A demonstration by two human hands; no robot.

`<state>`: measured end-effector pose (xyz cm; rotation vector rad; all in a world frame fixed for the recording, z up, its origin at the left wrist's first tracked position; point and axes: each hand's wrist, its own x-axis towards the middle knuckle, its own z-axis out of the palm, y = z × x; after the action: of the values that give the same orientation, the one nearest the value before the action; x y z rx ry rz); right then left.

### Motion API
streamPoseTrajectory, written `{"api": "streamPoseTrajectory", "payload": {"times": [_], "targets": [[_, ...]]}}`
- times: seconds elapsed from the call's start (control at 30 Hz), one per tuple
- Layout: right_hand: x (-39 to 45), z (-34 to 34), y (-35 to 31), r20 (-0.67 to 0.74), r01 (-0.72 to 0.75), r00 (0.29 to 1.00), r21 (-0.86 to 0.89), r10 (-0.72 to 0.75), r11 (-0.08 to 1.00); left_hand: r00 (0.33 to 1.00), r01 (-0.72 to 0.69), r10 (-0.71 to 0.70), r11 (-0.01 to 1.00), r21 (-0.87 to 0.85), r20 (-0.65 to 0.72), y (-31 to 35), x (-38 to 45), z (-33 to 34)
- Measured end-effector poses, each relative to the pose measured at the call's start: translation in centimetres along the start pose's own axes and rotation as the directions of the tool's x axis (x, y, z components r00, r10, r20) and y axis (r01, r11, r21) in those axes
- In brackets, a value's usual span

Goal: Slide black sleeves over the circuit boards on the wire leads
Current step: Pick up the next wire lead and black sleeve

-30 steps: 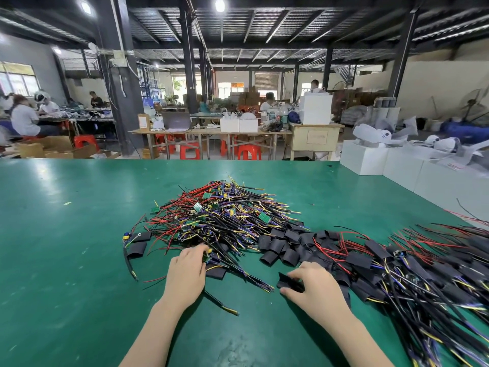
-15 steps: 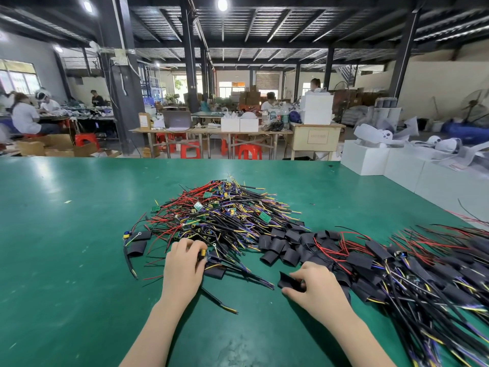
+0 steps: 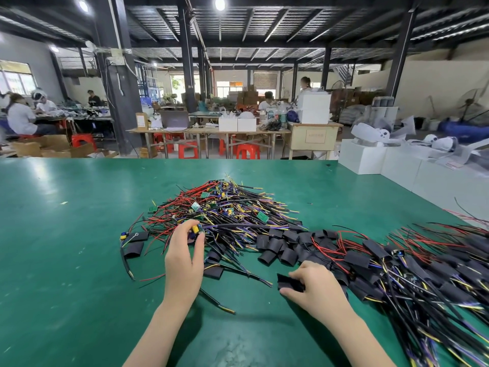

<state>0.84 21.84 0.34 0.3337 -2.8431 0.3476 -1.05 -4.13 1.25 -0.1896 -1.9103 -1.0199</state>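
While the head camera is looking down over the green table (image 3: 66,260), the left hand (image 3: 184,263) is reaching into the near edge of the tangled pile of wire leads (image 3: 225,210), its thumb and fingers curling narrowly round a small circuit board (image 3: 196,229) with a yellow part on it. The right hand (image 3: 315,290) is resting low on the table, pinching one flat black sleeve (image 3: 289,282) between thumb and fingertips; how the hidden fingers are lying I cannot tell. Loose sleeves (image 3: 275,247) are lying in a heap between the hands, and already sleeved leads (image 3: 412,271) are spreading out to the right, touching that heap.
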Motion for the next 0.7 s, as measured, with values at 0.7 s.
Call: {"api": "streamPoseTrajectory", "payload": {"times": [0.7], "targets": [[-0.26, -0.30, 0.36, -0.084, -0.038, 0.995, 0.065, 0.043, 0.997, 0.962, -0.047, 0.044, 0.999, 0.004, 0.268, 0.24, -0.68, -0.27]]}}
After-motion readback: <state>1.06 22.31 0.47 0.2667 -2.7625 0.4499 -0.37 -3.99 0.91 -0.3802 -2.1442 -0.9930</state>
